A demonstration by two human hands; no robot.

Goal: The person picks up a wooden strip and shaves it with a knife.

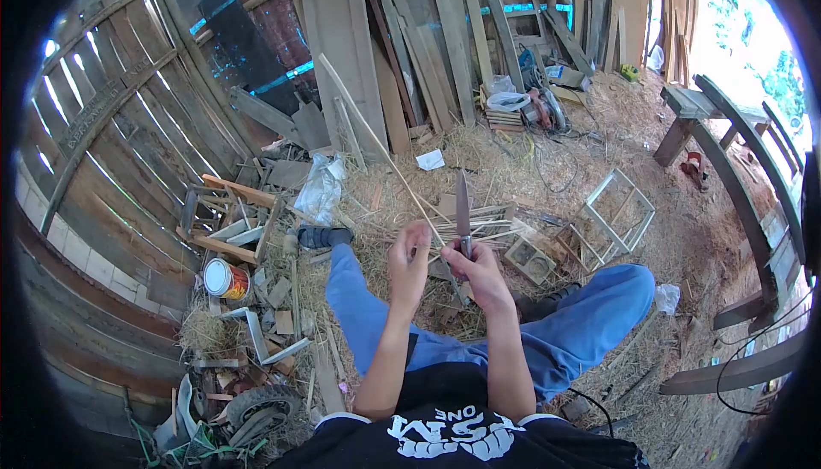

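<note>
A long thin pale strip (376, 137) runs from the upper left down between my hands. My left hand (410, 255) is beside the strip, its fingers curled near it; whether they grip it is unclear. In my right hand (481, 274) is a knife (463, 212) with a dark handle, its blade pointing up and away from me. The strip's lower part passes next to my right thumb. Below and beyond my hands, several pale sticks (492, 228) lie in a pile on the ground between my legs.
Boards (342, 33) lean on the far wall. A paint can (226, 279) and broken wooden frames stand left. At right are a small white frame (641, 212) and a curved wooden structure (744, 187). A circular saw (552, 110) lies ahead. Shavings and scraps cover the ground.
</note>
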